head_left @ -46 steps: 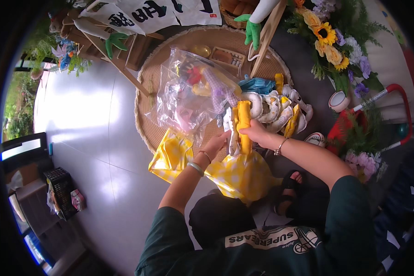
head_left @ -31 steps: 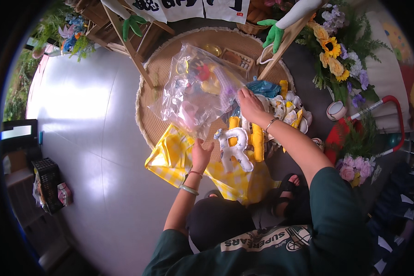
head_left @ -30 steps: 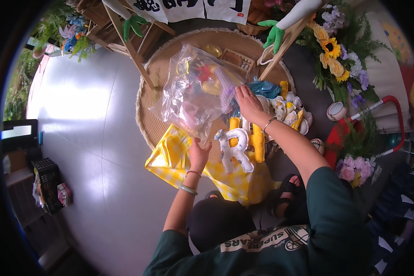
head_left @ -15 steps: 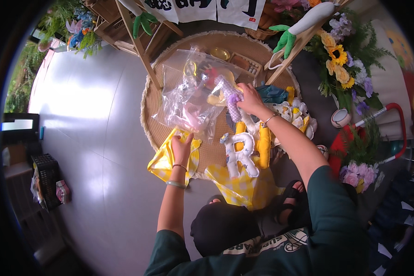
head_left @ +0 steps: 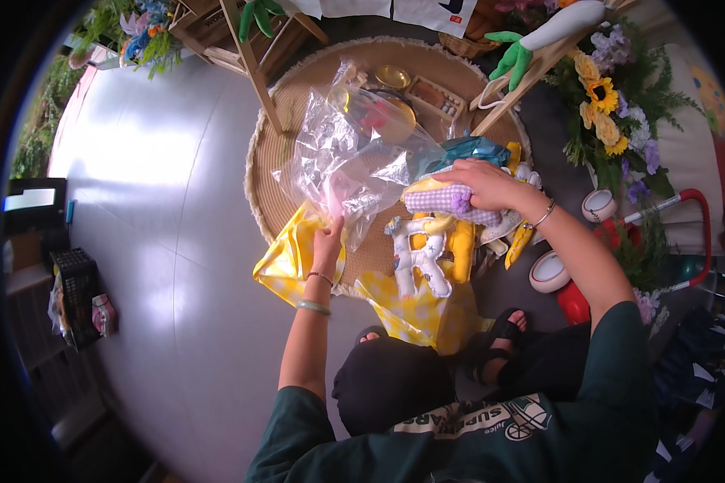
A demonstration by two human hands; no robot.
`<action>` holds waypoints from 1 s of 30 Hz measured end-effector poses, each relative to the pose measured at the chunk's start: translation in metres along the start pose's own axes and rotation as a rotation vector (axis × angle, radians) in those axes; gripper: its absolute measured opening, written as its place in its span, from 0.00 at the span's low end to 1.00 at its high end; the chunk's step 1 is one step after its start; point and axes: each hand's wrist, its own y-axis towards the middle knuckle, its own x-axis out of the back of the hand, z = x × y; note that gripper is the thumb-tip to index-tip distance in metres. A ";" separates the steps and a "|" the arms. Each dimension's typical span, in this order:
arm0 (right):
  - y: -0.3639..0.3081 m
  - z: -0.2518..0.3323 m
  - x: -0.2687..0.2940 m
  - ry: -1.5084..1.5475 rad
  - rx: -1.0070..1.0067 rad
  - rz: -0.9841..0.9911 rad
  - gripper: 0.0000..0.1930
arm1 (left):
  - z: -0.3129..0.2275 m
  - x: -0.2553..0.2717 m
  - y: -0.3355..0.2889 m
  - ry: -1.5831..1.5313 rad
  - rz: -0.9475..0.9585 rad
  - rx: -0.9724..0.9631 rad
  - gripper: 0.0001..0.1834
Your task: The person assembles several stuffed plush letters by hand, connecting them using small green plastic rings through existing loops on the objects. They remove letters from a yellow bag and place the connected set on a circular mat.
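Floor: grey floor, round woven mat.
Around: flowers, bowls.
Hands: left hand grips clear plastic bag; right hand apparently clasps purple checked toy.

dark green sleeves, wrist bracelets, black sandals

Left hand reaching forward, fingers pinched; right hand curled, gripping

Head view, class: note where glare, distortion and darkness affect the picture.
Head view: bright glare washes the grey floor; highlights glint on the clear plastic bag at the left hand; fisheye bends the round woven mat; the rim is black.
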 end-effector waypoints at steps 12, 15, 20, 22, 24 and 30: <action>-0.031 -0.018 0.001 -0.126 -0.061 0.169 0.35 | 0.003 0.008 -0.002 -0.045 -0.105 -0.064 0.32; -0.028 -0.017 -0.020 0.000 -0.056 -0.019 0.28 | -0.006 -0.004 0.010 -0.104 -0.053 -0.135 0.29; 0.003 -0.007 -0.042 0.327 -0.150 -0.302 0.16 | -0.027 0.003 0.012 -0.450 0.061 -0.048 0.18; 0.002 -0.014 -0.048 0.398 -0.251 -0.397 0.13 | -0.054 -0.002 -0.008 -0.773 0.092 0.002 0.11; 0.005 -0.013 -0.047 0.460 -0.268 -0.383 0.12 | -0.064 0.024 -0.027 -1.128 0.219 -0.037 0.08; -0.008 -0.015 -0.058 0.478 -0.223 -0.360 0.11 | -0.036 0.102 -0.057 -1.387 0.311 -0.208 0.09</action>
